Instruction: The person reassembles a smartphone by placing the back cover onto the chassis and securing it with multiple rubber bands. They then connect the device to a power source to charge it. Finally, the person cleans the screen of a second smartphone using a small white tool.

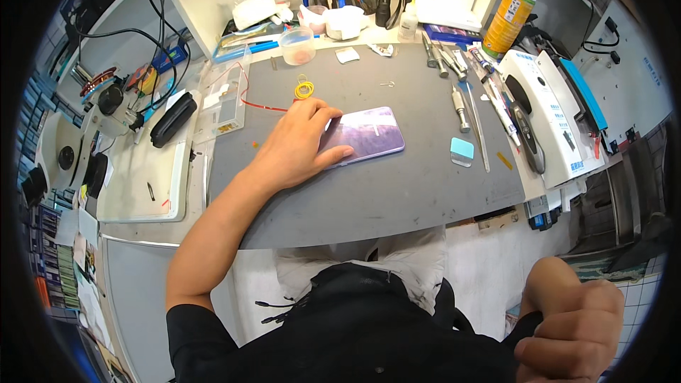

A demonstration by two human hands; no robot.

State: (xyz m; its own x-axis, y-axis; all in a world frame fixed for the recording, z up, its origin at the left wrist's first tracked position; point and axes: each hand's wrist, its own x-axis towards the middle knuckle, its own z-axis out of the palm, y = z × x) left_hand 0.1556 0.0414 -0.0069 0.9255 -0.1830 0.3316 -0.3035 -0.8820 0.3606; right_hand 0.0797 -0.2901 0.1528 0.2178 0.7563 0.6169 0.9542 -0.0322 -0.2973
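Observation:
A smartphone [372, 132] with a purple, cloudy-patterned face lies on the grey mat, slightly tilted in its direction. My left hand [301, 138] covers its left end, with the thumb along the near edge and the fingers at the far edge. Just beyond that hand are yellow rubber bands [303, 88] and a red wire [264, 105]. My right hand [574, 326] is raised off the mat at the lower right, curled into a fist. Whatever it may hold is hidden by the fingers.
Screwdrivers [460, 108], tweezers [477, 128] and a small turquoise-topped piece [462, 150] lie to the right of the phone. A white box-like device [546, 113] and a yellow spray can [508, 18] stand beyond them. A microscope [110, 103] is at left; a round plastic tub [297, 46] sits behind.

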